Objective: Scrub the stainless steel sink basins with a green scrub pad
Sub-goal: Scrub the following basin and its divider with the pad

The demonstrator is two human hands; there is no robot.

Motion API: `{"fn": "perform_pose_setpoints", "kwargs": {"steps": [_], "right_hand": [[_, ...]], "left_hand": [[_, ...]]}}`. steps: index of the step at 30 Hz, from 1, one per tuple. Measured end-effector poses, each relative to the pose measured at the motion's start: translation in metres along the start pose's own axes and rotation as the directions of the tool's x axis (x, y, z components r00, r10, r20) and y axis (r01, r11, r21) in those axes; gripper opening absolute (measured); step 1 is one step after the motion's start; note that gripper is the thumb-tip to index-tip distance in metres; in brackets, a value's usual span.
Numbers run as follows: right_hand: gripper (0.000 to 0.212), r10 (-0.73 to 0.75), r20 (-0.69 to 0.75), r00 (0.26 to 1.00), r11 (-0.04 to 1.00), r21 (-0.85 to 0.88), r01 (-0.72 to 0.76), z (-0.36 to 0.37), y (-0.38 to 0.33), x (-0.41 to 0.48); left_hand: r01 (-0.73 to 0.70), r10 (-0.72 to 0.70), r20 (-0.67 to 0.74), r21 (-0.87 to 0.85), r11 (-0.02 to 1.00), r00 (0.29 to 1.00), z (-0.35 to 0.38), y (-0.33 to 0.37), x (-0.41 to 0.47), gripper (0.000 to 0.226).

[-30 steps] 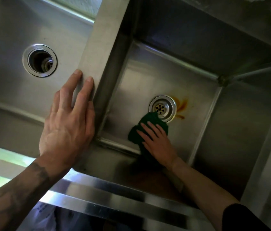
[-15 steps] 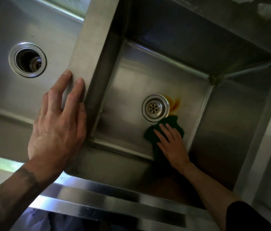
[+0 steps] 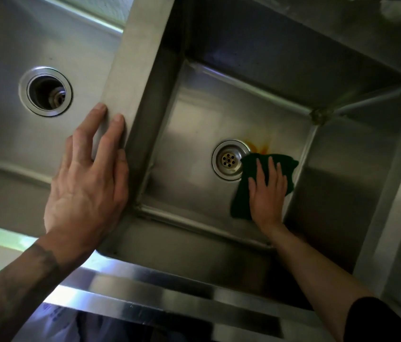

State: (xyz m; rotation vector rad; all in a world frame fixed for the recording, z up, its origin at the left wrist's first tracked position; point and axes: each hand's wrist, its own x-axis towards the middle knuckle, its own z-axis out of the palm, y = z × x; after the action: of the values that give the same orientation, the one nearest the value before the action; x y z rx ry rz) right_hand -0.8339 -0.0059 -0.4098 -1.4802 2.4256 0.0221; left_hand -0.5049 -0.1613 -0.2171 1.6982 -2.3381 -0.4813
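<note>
Green scrub pad [image 3: 242,193] lies flat on the floor of the right basin [image 3: 194,134], just right of the round drain strainer [image 3: 229,160], its upper left corner touching the strainer's rim. The right hand [image 3: 267,198] presses down on the pad with straight, slightly spread fingers, palm flat and not curled around it; pad shows beyond the fingertips and along the hand's left side. An orange-brown stain [image 3: 260,145] marks the steel just above the pad, beside the strainer. The left hand [image 3: 86,191] rests open on the near end of the divider [image 3: 140,70] between the basins, fingers straight and pointing away from the person, gripping nothing. Beyond it, the left basin [image 3: 2,134] has an open drain hole [image 3: 46,91]. A dark sleeve [image 3: 379,322] covers the right upper arm, and the left forearm bears a tattoo [image 3: 39,262].
</note>
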Motion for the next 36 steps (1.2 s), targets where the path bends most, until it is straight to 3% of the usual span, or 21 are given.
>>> {"fn": "perform_pose_setpoints", "kwargs": {"steps": [3, 6, 8, 13, 19, 23, 25, 29, 32, 36], "right_hand": [[0.055, 0.063, -0.035, 0.997, 0.998, 0.003, -0.063, 0.009, -0.012, -0.010], [0.058, -0.080, 0.056, 0.995, 0.996, -0.034, 0.082, 0.013, -0.009, -0.049], [0.057, -0.103, 0.045, 0.994, 0.994, -0.022, 0.104, 0.009, -0.003, -0.031], [0.054, 0.159, -0.085, 0.984, 0.987, 0.048, -0.155, 0.000, -0.024, 0.029], [0.057, -0.099, 0.051, 0.994, 0.995, -0.024, 0.100, 0.008, -0.006, -0.035], [0.055, 0.123, -0.089, 0.988, 0.992, 0.039, -0.120, -0.002, -0.011, 0.038], [0.055, 0.150, -0.111, 0.982, 0.988, 0.042, -0.147, -0.001, -0.016, 0.036], [0.056, 0.009, -0.003, 1.000, 1.000, -0.015, -0.009, 0.010, -0.009, -0.042], [0.055, -0.065, -0.015, 0.998, 0.997, -0.032, 0.065, 0.008, 0.008, -0.025], [0.053, 0.103, -0.131, 0.986, 0.993, -0.042, -0.109, -0.002, 0.012, 0.033]], "left_hand": [[-0.013, 0.013, 0.021, -0.015, 1.000, 1.000, -0.001, 0.000, 0.000, 0.050], [-0.004, 0.004, 0.013, -0.006, 1.000, 1.000, -0.003, 0.001, 0.000, 0.050], [0.012, -0.012, 0.009, -0.007, 1.000, 1.000, -0.004, 0.003, 0.000, 0.050], [0.007, -0.007, 0.027, -0.006, 1.000, 1.000, -0.004, 0.003, 0.000, 0.051], [0.013, -0.013, 0.052, -0.007, 1.000, 0.999, -0.007, 0.005, 0.001, 0.053], [-0.010, 0.008, 0.040, 0.034, 0.999, 0.999, -0.006, 0.004, 0.002, 0.054], [-0.034, 0.033, 0.028, 0.059, 0.998, 0.999, -0.006, 0.004, 0.003, 0.055], [-0.084, 0.083, 0.009, 0.089, 0.992, 0.996, -0.005, 0.002, 0.003, 0.056], [-0.106, 0.107, -0.007, 0.089, 0.990, 0.994, -0.003, -0.001, 0.001, 0.056], [-0.113, 0.114, -0.014, 0.084, 0.990, 0.993, 0.000, -0.004, 0.002, 0.055]]}}
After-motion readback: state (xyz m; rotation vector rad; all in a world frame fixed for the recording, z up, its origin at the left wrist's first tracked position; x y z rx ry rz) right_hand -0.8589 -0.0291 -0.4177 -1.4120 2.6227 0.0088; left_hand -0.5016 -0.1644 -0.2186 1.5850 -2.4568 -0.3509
